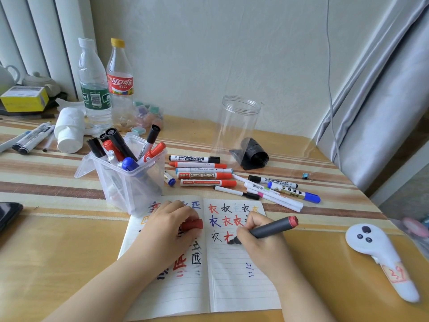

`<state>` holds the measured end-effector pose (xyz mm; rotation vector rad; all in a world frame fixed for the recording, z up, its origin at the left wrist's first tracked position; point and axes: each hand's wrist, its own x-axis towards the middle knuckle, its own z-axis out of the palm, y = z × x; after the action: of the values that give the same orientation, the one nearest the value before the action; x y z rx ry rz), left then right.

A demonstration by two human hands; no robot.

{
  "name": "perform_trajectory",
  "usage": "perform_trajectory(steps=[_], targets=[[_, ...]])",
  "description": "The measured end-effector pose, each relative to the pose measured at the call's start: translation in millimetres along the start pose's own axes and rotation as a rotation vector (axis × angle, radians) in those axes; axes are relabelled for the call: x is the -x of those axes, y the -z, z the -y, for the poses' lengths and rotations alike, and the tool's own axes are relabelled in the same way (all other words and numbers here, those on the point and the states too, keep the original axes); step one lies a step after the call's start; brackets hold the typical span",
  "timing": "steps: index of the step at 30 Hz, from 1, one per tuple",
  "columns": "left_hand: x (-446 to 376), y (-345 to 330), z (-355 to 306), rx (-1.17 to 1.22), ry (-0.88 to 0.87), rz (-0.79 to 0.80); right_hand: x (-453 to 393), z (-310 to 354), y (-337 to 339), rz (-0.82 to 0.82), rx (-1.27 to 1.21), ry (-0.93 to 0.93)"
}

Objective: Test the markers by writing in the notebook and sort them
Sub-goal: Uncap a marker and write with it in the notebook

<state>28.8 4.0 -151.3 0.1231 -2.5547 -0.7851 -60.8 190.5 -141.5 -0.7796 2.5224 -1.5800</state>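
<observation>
Presently: notebook (232,275), open flat on the surface (69,252), its left page largely hidden under the left hand (173,225), which curls around a red cap (192,224) (fingertips out of sight). Right hand (262,242) grips a dark red-ended marker (271,227), tip on the right page at a half-covered red character. Beyond the hands: clear tub (130,182) of markers, loose markers (202,175), an empty clear jar (236,126).

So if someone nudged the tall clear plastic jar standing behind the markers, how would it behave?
The tall clear plastic jar looks empty and thin-walled, so probably light. Standing upright and taller than wide, it would likely slide or tip easily. On its side, the round body would probably roll across the striped table.
</observation>
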Motion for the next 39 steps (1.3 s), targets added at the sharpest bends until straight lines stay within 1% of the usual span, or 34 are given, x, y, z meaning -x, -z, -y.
perform_trajectory(steps=[5, 14, 20, 22, 26, 28, 32, 35, 39], targets=[[0, 0, 0, -0.001, 0.006, 0.004, -2, -1, 1, -0.08, 0.001, 0.021], [0, 0, 0, -0.007, 0.002, -0.001, -1, -1, 0, -0.058, 0.022, 0.008], [1, 1, -2, -0.008, 0.001, -0.001, -1, -1, 1, -0.098, 0.032, -0.007], [1, 3, -3, 0.006, 0.024, -0.014, 0, 0, 2, -0.116, -0.022, -0.017], [3, 8, -5, 0.062, 0.036, -0.013, 3, 12, 4, -0.203, -0.186, 0.006], [3, 13, -9, 0.08, 0.05, -0.002, 2, 23, 8, -0.185, -0.215, 0.021], [2, 26, -21, 0.15, 0.008, 0.077, 1, 44, 18, -0.048, -0.261, 0.033], [5, 32, -33, 0.215, 0.018, 0.137, 6, 60, 16, -0.002, -0.273, 0.101], [10, 39, -46, 0.297, 0.029, 0.109, 13, 74, 10, 0.023, -0.283, 0.163]])
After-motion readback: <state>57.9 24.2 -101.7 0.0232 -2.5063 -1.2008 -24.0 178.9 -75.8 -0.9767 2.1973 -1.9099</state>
